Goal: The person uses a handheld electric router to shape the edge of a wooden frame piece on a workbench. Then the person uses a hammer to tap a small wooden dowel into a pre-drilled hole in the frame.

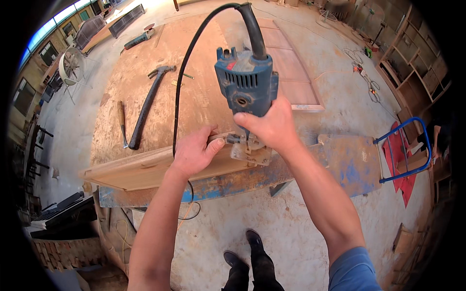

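Two hands work at the near edge of the dusty workbench (349,160), where the long wooden board (141,169) looks only partly trimmed: the right hand (272,127) is wrapped around the upright blue trim router (247,85), the left hand (194,153) closed, steadying its base.

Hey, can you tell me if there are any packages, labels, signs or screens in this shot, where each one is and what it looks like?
Label: a small red patch on top of the blue power tool that the right hand grips, above the wooden board the left hand steadies; too blurred to tell more.
No packages, signs or screens show.
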A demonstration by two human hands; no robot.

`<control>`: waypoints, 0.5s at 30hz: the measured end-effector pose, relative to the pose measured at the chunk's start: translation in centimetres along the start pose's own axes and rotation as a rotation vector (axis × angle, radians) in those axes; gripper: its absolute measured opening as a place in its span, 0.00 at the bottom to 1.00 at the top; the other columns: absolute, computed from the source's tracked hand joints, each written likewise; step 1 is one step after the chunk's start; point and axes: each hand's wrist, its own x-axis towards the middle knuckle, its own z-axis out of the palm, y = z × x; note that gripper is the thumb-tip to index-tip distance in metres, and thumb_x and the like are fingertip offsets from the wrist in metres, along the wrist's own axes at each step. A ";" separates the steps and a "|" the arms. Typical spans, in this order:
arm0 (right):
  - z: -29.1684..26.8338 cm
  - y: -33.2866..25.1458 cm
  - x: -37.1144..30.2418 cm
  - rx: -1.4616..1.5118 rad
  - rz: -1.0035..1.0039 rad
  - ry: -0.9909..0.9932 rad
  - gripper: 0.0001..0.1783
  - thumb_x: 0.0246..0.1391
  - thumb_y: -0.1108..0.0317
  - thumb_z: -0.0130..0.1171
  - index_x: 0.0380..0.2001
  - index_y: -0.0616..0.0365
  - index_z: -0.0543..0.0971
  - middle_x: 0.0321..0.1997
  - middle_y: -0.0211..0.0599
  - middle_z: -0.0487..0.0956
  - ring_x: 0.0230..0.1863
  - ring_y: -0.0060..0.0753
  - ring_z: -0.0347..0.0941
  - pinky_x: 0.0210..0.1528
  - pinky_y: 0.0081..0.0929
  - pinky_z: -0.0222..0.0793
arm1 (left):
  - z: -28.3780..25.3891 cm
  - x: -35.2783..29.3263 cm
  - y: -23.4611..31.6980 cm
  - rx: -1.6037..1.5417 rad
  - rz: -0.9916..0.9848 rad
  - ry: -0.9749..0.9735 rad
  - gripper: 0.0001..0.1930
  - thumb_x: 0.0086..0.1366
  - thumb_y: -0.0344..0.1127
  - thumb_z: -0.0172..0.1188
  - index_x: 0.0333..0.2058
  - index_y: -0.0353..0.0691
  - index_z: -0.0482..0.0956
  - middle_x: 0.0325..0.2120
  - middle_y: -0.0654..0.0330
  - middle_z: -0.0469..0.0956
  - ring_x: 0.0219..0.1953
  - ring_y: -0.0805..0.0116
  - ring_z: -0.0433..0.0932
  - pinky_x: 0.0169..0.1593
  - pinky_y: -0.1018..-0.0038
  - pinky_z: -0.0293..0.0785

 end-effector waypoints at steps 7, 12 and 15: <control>-2.9 -2.3 -5.2 -0.075 0.152 -0.192 0.38 0.35 0.58 0.78 0.50 0.62 0.76 0.43 0.47 0.83 0.44 0.44 0.81 0.51 0.37 0.75 | -0.6 -1.1 0.9 0.315 0.045 -0.031 0.25 0.65 0.42 0.60 0.58 0.36 0.71 0.50 0.48 0.78 0.54 0.47 0.75 0.58 0.55 0.68; -4.2 -1.6 -9.0 -0.118 0.200 -0.238 0.37 0.35 0.58 0.78 0.49 0.61 0.76 0.44 0.49 0.83 0.46 0.48 0.81 0.51 0.39 0.75 | -0.8 -2.2 2.3 0.295 0.181 0.159 0.26 0.63 0.37 0.63 0.57 0.35 0.70 0.48 0.49 0.78 0.53 0.47 0.75 0.62 0.55 0.65; -4.6 -1.2 -10.9 -0.088 0.244 -0.250 0.37 0.35 0.58 0.78 0.48 0.62 0.76 0.43 0.48 0.83 0.46 0.48 0.81 0.50 0.40 0.75 | -1.9 -3.8 4.0 0.004 0.119 0.142 0.25 0.64 0.34 0.64 0.57 0.34 0.71 0.49 0.50 0.77 0.52 0.50 0.77 0.60 0.57 0.70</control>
